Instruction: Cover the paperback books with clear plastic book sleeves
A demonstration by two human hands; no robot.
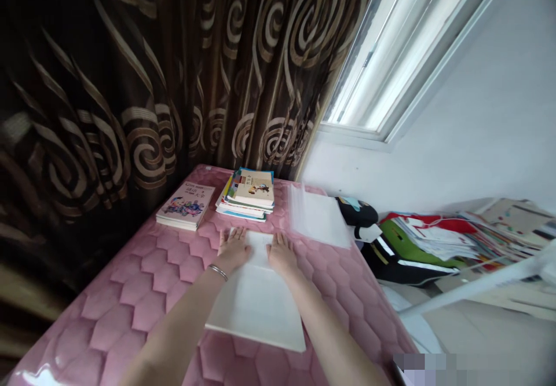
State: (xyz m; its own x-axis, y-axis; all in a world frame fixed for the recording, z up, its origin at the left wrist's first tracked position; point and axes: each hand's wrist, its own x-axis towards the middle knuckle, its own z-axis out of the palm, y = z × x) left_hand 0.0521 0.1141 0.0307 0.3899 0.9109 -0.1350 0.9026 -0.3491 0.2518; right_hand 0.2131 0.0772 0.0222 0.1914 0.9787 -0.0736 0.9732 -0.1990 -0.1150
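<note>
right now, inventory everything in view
table: 1, pink, centre
book: 1, white, centre
left book stack: 1, pinkish, back left
middle book stack: 1, multicoloured, back centre
plastic sheets: several, translucent, back right
curtain: 1, brown, behind table
window: 1, white, upper right
wall: 1, white, right
black item: 1, right
bag: 1, green-black, right
papers: many, mixed, right
red item: 1, right
bar: 1, white, lower right
bracelet: 1, silver, left wrist
left hand: 1, on book
right hand: 1, on book

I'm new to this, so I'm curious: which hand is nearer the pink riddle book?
Left. The left hand is right of the pink riddle book and closer to the camera, not touching it; the right hand is farther right, also apart from it.
</note>
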